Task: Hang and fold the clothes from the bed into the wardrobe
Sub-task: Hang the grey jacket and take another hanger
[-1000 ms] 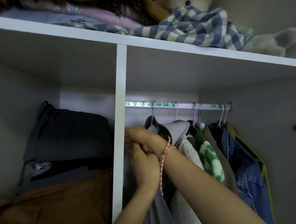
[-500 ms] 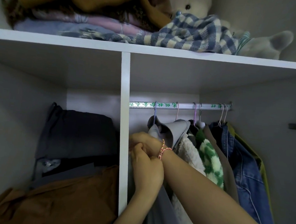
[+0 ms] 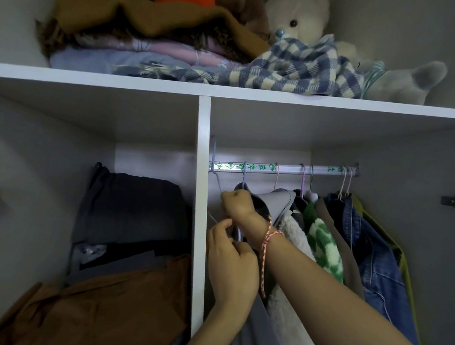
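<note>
A grey garment [image 3: 278,203] hangs from a lilac hanger [image 3: 244,174] on the rail [image 3: 285,169] in the wardrobe's right bay. My right hand [image 3: 238,204], a braided cord around its wrist, is curled into a fist at the garment's neck and grips it there. Just below, my left hand [image 3: 229,259] pinches a thin lilac hanger bar [image 3: 238,234] between thumb and fingers. Another lilac hook [image 3: 213,156] sits at the rail's far left beside the divider. The garment's lower part falls behind my arms.
Right of the grey garment hang a white fleece [image 3: 295,235], a green-and-white knit [image 3: 325,250], a brown coat and a denim jacket [image 3: 379,267]. The white divider [image 3: 199,225] stands close on the left. Folded dark clothes [image 3: 132,210] and brown fabric fill the left bay. Blankets and plush toys sit on the top shelf [image 3: 229,91].
My hands have come apart: the right one rose to the garment's neck, the left stays lower on the hanger bar. A lilac hook now shows at the rail's far left.
</note>
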Demonstrator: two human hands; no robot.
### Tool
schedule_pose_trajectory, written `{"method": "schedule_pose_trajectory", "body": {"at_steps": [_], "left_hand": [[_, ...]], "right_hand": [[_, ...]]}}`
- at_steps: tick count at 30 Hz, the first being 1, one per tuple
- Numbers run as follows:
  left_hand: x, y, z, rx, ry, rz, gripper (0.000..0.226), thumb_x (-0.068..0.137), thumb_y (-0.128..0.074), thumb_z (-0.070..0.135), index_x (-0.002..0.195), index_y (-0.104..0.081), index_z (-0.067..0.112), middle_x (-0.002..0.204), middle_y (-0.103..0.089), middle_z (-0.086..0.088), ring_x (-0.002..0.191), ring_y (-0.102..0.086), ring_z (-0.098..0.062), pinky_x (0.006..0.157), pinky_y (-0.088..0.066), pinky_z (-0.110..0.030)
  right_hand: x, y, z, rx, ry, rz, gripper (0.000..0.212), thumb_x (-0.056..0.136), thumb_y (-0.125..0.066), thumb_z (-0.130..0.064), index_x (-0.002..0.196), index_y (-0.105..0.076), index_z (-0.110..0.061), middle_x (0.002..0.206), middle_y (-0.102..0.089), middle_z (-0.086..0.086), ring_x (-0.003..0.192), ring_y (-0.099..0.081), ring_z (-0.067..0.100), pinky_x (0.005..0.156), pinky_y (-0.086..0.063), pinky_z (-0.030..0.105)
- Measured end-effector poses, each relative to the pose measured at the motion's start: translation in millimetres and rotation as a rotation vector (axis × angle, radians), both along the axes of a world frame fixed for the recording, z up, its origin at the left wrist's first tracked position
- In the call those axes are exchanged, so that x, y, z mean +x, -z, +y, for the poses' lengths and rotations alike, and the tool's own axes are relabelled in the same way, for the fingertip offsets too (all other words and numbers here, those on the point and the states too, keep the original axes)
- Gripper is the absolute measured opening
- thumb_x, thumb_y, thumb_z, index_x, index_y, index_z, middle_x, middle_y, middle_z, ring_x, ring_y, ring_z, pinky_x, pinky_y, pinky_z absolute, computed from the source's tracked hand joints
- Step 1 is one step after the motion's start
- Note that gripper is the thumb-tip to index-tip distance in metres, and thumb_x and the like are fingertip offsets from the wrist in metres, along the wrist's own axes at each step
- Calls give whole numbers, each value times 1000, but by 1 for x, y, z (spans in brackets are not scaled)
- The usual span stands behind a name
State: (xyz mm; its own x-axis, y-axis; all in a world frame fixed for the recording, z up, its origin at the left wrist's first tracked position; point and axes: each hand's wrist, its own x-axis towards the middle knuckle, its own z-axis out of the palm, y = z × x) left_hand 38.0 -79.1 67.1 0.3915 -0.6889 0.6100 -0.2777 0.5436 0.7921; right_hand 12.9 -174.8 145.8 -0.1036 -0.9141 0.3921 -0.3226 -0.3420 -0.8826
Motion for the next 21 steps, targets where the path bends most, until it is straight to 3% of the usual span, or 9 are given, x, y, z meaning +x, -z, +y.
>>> {"method": "schedule_pose_trajectory", "body": {"at_steps": [4,8,9,11,14,16,17,19,21], "left_hand": [[-9,-1,9,6,24,88,36,97,-42,16,133,-44,16,134,-47,-2,121,-45,-17,91,-35,-19],[-24,-3,-1,190,146,424,52,98,-41,18,145,-22,7,147,-32,-14,128,-40,-27,88,-34,-15],[-34,-1,-7,249,198,541,50,97,-43,17,143,-25,4,142,-37,-19,124,-44,-32,93,-40,-25],[-50,5,-16,349,344,816,36,96,-43,14,130,-37,2,120,-48,-18,99,-55,-33,73,-50,-40],[-85,15,-6,456,563,997,12,98,-41,14,101,-50,6,97,-50,-13,64,-52,-15,49,-46,-22],[-121,30,20,479,619,981,23,99,-37,14,79,-48,10,70,-49,-6,39,-45,-6,34,-35,-10],[-135,37,33,455,629,985,27,99,-34,12,76,-48,12,55,-44,-1,30,-36,-4,32,-30,-8],[-180,56,78,420,710,974,31,100,-27,11,76,-46,13,37,-29,8,26,-22,-2,32,-22,-7],[-225,79,131,412,775,980,33,102,-24,16,74,-41,12,33,-24,11,27,-18,-1,33,-17,-7]], "right_hand": [[-20,1,32,7,-173,-154,36,97,-49,-15,61,-43,-10,52,-39,3,33,-36,9,34,-29,18],[-57,15,62,-41,-207,-113,21,96,-47,-9,76,-51,-10,52,-40,2,28,-31,5,31,-23,13],[-75,22,71,-70,-175,-60,21,96,-48,-8,75,-52,-12,49,-42,0,28,-32,4,32,-24,13],[-112,39,91,-140,-103,136,22,95,-49,-8,75,-55,-14,48,-44,-2,31,-35,1,36,-28,16],[-181,63,128,-210,133,515,11,94,-54,-15,88,-63,-11,52,-50,-14,45,-48,-7,52,-34,12],[-229,86,167,-166,268,660,14,95,-53,-17,99,-65,-10,52,-51,-22,56,-51,-13,57,-33,8],[-245,96,183,-132,307,717,17,96,-51,-19,103,-64,-12,52,-50,-23,60,-53,-9,59,-33,10],[-278,121,232,-4,383,786,21,97,-48,-27,106,-63,-16,61,-49,-17,69,-57,10,64,-37,21],[-307,151,285,188,378,779,26,95,-49,-39,108,-59,-20,77,-55,-9,72,-56,12,70,-41,25]]}}
